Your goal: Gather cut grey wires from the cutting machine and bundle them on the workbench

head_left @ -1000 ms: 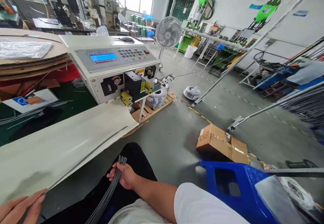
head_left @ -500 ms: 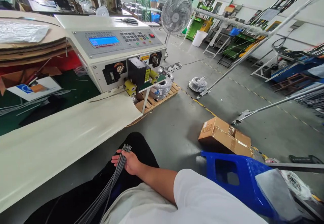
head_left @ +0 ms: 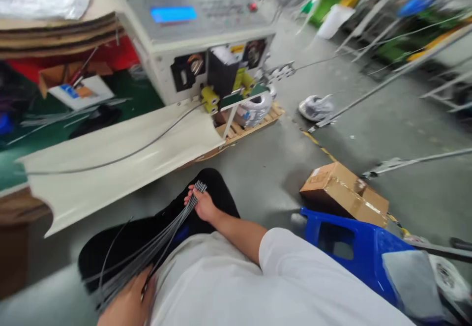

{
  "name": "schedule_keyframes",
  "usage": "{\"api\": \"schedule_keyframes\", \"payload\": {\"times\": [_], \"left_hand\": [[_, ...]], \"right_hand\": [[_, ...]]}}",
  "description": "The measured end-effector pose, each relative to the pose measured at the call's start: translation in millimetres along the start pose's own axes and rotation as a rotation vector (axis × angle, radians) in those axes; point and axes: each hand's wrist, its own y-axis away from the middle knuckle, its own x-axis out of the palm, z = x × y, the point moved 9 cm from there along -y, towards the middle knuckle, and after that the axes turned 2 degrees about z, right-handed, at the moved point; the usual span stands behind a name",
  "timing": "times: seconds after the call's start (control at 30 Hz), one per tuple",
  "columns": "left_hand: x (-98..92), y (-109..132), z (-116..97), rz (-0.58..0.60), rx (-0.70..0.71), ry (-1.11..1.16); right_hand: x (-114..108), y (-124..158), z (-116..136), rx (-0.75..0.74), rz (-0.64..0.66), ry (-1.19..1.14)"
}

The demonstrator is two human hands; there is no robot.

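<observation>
A bundle of thin grey cables lies across my lap over the black trousers. Near its upper ends, my right hand is closed around it, with the cut tips sticking out past the thumb. My left hand is at the lower end of the bundle, blurred, with its fingers partly hidden under the cables and against the shirt. One cable bends away from the rest. On the cream trough a single grey cable runs out from the yellow rollers of the machine.
A cardboard box and a blue plastic stool are on the floor at the right. Cable coils sit on a wooden pallet below the machine. Metal poles slant across the right side.
The view has swung left and down. My left hand has come into view at the bundle's lower end. A longer cable now extends along the trough from the rollers.
</observation>
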Motion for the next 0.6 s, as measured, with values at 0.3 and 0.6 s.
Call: {"api": "schedule_keyframes", "payload": {"times": [0.3,0.6], "left_hand": [[-70.0,49,83,0.076,-0.434,-0.062],[-45.0,31,56,0.102,-0.305,0.010]], "right_hand": [[4,2,-1,-0.006,0.000,0.030],[9,1,-1,0.028,-0.014,0.059]]}}
